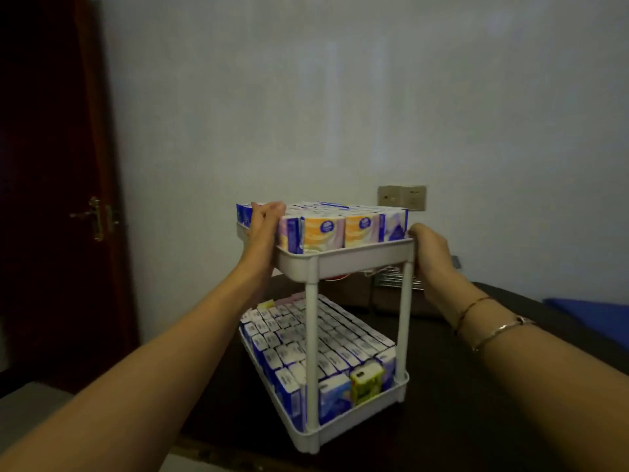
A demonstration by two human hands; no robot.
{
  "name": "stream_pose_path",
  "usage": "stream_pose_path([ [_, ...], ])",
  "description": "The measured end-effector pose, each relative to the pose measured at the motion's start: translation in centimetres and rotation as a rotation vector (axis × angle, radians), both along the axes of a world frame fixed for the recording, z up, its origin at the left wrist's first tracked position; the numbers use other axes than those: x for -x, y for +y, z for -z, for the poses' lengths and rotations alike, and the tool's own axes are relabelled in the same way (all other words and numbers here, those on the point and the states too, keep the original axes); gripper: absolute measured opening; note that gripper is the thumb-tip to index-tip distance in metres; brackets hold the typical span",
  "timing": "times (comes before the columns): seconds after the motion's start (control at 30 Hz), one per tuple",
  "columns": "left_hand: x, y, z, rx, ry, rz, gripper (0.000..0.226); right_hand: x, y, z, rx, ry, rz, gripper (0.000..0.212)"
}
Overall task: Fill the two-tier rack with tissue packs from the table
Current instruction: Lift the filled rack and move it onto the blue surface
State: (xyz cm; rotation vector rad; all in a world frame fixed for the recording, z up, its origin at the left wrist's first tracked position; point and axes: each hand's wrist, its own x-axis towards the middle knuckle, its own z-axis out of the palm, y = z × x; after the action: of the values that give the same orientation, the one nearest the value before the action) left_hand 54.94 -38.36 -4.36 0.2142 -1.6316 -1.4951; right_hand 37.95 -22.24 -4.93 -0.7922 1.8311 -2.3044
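Observation:
A white two-tier rack [357, 258] stands on a dark table [459, 403] in front of me. Its top tier is packed with upright tissue packs [340, 228], blue, orange and purple. The bottom tier [360, 420] holds several rows of blue and white packs [306, 338], with one yellow-green pack [367, 383] at the near corner. My left hand [263, 226] grips the left side of the top tier, fingers lying over the packs. My right hand [430, 253] grips the top tier's right side by the near right post.
A wire rack or basket [391, 277] and something red show behind the rack under the top tier. A wall socket plate [401, 197] sits on the white wall. A dark red door [51, 199] is at the left; something blue [595, 315] lies at the right.

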Motion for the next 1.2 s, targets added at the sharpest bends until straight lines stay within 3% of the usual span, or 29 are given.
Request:
stream_pose_path([
  [0.1,1.7,-0.1,-0.6,-0.074,0.062,0.158,0.046,0.5,2.1,0.1,0.044,-0.05,0.024,0.021],
  [0.2,3.5,-0.3,-1.2,-0.179,0.007,0.366,0.049,1.5,3.9,0.1,0.078,-0.113,0.044,0.028],
  [0.27,4.4,-0.1,-1.5,-0.181,-0.031,0.477,0.037,2.9,4.4,0.1,0.064,-0.152,0.051,0.033],
  [0.33,5.2,0.1,-2.0,-0.182,-0.052,0.557,0.039,4.1,4.1,-0.1,0.024,-0.22,-0.001,0.037],
  [0.57,8.1,-1.3,-3.6,-0.212,-0.102,0.491,0.036,8.7,1.2,-3.0,-0.15,-0.374,-0.194,0.053],
  [0.63,8.4,-1.6,-4.3,-0.12,-0.209,0.432,0.041,9.8,0.7,-3.7,-0.172,-0.414,-0.292,0.063],
  [0.73,8.8,-3.3,-5.6,-0.1,-0.417,0.337,0.035,10.9,-0.1,-4.3,-0.196,-0.432,-0.491,0.047],
  [0.83,8.9,-4.9,-6.6,-0.158,-0.613,0.271,0.07,12.1,-0.9,-4.8,-0.218,-0.511,-0.618,0.044],
  [0.9,9.2,-4.5,-7.4,-0.139,-0.682,0.209,0.083,12.6,-1.0,-4.9,-0.221,-0.555,-0.637,0.037],
  [1.0,9.8,-2.6,-8.3,-0.18,-0.734,0.185,0.12,12.6,-0.3,-5.2,-0.216,-0.557,-0.631,0.03],
  [1.03,10.0,-1.6,-8.6,-0.205,-0.726,0.171,0.121,12.7,0.2,-5.3,-0.211,-0.56,-0.636,0.031],
  [1.13,11.2,3.1,-9.7,-0.297,-0.685,0.13,0.09,13.5,3.4,-6.7,-0.195,-0.555,-0.606,0.032],
  [1.2,12.0,6.6,-10.5,-0.359,-0.678,0.136,0.087,14.3,6.8,-8.0,-0.201,-0.558,-0.572,0.036],
])
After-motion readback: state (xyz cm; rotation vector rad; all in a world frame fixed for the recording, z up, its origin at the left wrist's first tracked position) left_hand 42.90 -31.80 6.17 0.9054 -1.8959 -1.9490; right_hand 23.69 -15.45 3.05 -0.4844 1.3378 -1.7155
